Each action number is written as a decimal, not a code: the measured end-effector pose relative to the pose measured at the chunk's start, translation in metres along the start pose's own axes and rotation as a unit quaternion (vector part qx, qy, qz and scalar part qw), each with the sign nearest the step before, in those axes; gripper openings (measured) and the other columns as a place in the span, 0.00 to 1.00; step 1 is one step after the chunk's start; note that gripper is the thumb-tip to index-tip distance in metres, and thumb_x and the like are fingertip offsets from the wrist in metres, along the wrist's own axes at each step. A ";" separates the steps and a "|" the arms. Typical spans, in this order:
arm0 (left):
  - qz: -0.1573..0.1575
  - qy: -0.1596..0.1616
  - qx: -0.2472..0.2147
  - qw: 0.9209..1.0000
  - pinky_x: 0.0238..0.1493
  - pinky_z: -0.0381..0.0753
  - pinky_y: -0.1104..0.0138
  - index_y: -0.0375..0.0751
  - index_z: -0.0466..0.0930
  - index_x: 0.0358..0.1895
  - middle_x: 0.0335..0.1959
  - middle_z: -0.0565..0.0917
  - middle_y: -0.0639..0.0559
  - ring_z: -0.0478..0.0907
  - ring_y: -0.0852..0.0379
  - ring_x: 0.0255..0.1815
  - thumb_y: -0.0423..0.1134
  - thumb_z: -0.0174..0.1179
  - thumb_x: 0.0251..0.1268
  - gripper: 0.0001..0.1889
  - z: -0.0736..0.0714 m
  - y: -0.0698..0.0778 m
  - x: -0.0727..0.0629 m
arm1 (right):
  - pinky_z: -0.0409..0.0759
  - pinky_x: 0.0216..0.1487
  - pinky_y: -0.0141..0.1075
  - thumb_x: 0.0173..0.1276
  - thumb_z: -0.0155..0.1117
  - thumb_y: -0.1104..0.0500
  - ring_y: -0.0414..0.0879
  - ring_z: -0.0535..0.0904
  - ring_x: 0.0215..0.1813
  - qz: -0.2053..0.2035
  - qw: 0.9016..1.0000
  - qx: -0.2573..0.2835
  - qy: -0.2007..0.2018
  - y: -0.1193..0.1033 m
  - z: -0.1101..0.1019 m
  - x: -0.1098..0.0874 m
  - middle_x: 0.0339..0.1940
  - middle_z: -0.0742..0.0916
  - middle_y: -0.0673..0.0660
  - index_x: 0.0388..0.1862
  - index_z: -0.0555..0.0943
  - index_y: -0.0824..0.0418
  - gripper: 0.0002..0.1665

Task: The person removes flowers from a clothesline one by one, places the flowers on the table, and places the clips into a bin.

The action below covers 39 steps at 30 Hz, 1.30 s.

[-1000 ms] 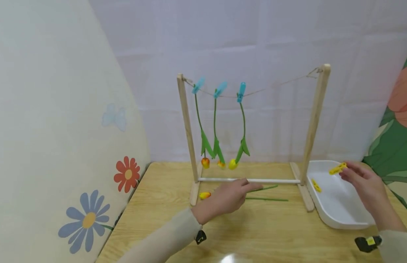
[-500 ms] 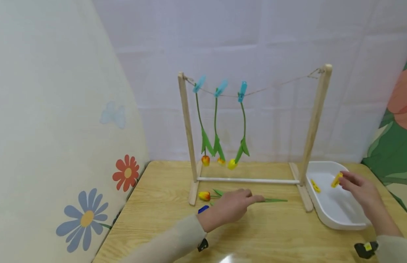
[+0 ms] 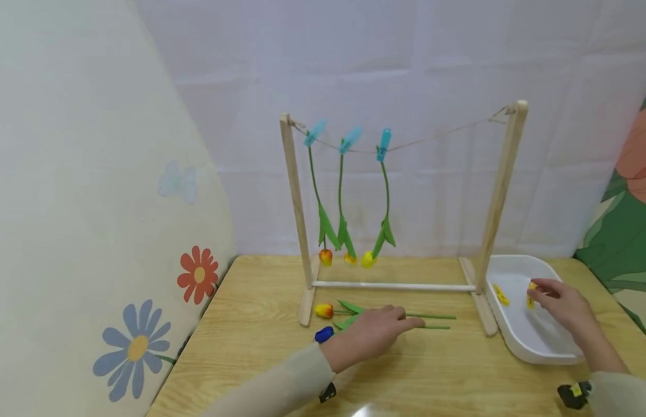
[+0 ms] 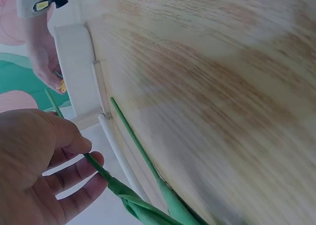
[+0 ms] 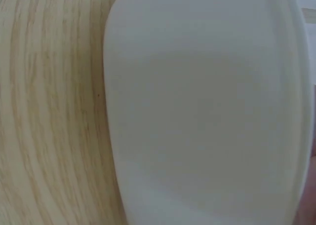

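While the left hand (image 3: 368,336) pinches a green stem (image 4: 100,170), seemingly that of the blue tulip (image 3: 324,334), the right hand (image 3: 565,310) pinches a yellow peg (image 3: 531,296) over the white tray (image 3: 542,354), where a second yellow peg (image 3: 502,295) lies. Near the blue bloom, a red-and-yellow tulip (image 3: 324,311) rests unpegged on the bench (image 3: 432,376). Beyond, three hanging tulips (image 3: 389,233) are already fixed to the line (image 3: 432,137) by blue pegs (image 3: 383,145); I judge two tulips remain off it.

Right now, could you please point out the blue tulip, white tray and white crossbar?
Blue tulip (image 3: 324,334): head view, on its flower head.
White tray (image 3: 546,337): head view, on its bare floor.
White crossbar (image 3: 393,286): head view, near its middle.
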<state>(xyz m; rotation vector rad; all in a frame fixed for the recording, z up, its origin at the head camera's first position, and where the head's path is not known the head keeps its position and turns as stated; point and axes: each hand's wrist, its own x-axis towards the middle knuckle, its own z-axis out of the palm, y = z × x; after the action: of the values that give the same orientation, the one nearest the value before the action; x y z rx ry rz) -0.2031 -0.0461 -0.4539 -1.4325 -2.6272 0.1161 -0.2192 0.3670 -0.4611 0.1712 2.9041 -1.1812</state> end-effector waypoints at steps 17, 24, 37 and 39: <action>0.006 -0.002 0.001 1.000 0.19 0.62 0.79 0.59 0.72 0.70 0.40 0.80 0.58 0.74 0.65 0.32 0.31 0.57 0.74 0.26 0.003 0.003 0.005 | 0.77 0.41 0.35 0.80 0.51 0.44 0.70 0.75 0.57 -0.015 1.000 0.003 0.007 0.003 0.008 0.000 0.60 0.76 0.78 0.70 0.65 0.78 0.40; 0.003 0.002 0.020 1.000 0.19 0.63 0.79 0.59 0.74 0.68 0.44 0.82 0.59 0.78 0.65 0.37 0.34 0.59 0.74 0.23 0.007 0.004 0.006 | 0.81 0.44 0.42 0.81 0.48 0.42 0.68 0.77 0.56 0.001 1.000 0.015 0.004 -0.003 0.006 -0.002 0.63 0.74 0.78 0.73 0.62 0.76 0.41; -0.032 -0.017 0.007 0.999 0.25 0.72 0.80 0.56 0.78 0.65 0.48 0.82 0.58 0.79 0.65 0.42 0.33 0.63 0.71 0.22 -0.011 -0.002 0.006 | 0.78 0.43 0.31 0.80 0.51 0.44 0.59 0.78 0.58 -0.062 0.997 0.032 0.024 -0.041 -0.001 -0.007 0.63 0.77 0.75 0.73 0.65 0.73 0.38; -0.049 -0.013 0.003 0.999 0.23 0.71 0.80 0.56 0.78 0.63 0.48 0.82 0.58 0.79 0.65 0.40 0.34 0.62 0.71 0.21 -0.017 -0.006 0.005 | 0.75 0.39 0.24 0.80 0.52 0.45 0.43 0.79 0.53 -0.076 0.996 0.034 0.032 -0.048 -0.003 -0.007 0.62 0.78 0.74 0.73 0.66 0.72 0.37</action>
<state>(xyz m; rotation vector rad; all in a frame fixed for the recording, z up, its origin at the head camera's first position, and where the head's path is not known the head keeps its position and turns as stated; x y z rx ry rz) -0.2080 -0.0449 -0.4354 -1.3056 -2.7099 0.1330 -0.2168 0.3342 -0.4259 -0.0130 2.9792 -1.3214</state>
